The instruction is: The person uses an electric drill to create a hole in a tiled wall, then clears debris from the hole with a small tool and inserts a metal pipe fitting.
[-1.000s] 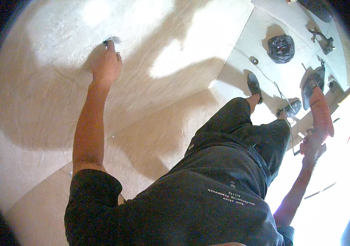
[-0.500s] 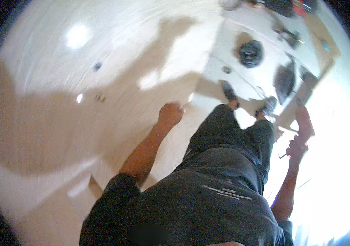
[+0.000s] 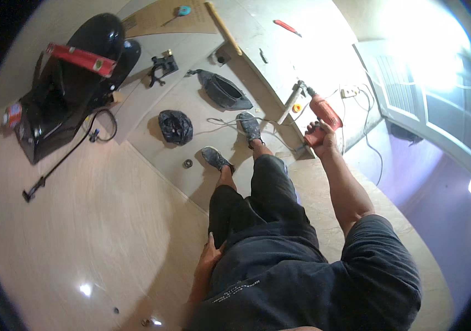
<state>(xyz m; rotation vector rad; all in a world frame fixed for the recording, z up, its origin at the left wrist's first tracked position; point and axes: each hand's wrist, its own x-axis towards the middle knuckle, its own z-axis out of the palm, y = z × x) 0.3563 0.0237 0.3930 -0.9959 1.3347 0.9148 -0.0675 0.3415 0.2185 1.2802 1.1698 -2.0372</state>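
My right hand (image 3: pixel 324 134) is wrapped around the handle of a red power drill (image 3: pixel 325 112), held out over the pale ledge with its chuck toward a hammer (image 3: pixel 292 102). An orange ring-shaped roll (image 3: pixel 297 108) lies beside the hammer. Down against my left thigh is my left hand (image 3: pixel 210 256), with its fingers stretched out and partly hidden; nothing shows in it. My shoes (image 3: pixel 249 128) stand on the floor, near a loose grey cable.
A crumpled black bag (image 3: pixel 175 127), an elongated black pouch (image 3: pixel 224 91) and a black bracket (image 3: pixel 163 67) lie ahead. At far left is a glossy black toilet-like fixture (image 3: pixel 72 83) bearing a red bar (image 3: pixel 81 59). A socket strip (image 3: pixel 349 91) and red cutter (image 3: pixel 287 27) lie on the ledge (image 3: pixel 324 49).
My view has swung to the right. My left hand, earlier a fist out by the pale wall, is now down at my thigh. The right hand still holds the drill.
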